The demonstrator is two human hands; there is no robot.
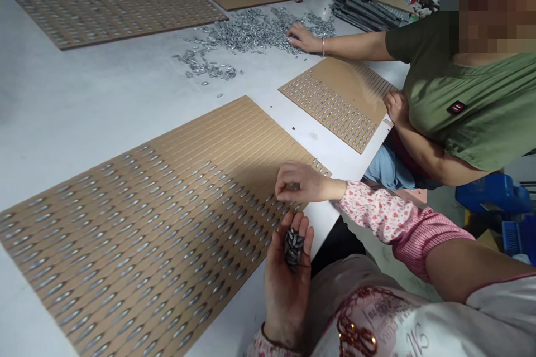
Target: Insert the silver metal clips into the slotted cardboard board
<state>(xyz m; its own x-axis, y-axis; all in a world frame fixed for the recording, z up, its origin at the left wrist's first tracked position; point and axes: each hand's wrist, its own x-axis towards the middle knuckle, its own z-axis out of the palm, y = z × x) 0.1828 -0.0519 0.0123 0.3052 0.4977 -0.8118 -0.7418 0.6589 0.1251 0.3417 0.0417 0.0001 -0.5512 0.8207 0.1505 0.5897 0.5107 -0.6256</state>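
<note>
My left hand [288,284] is turned palm up, fingers curled into a cup around a small pile of grey, spindle-shaped metal pieces [294,246]. Just above it, my right hand [302,181] hovers over the near edge of a brown grooved board [247,128], its fingertips pinched together. Whatever lies between those fingertips is too small to make out. Rows of the same metal pieces [144,231] lie in the grooves over most of the board, while a stretch toward its upper corner shows bare grooves.
A loose heap of metal pieces [251,30] is spread on the white table [138,86]. A co-worker's hand [305,39] touches it; their other hand rests by a smaller board [335,75]. Another filled board [104,5] lies at the back, and stacked grey sheets [364,8] stand beyond.
</note>
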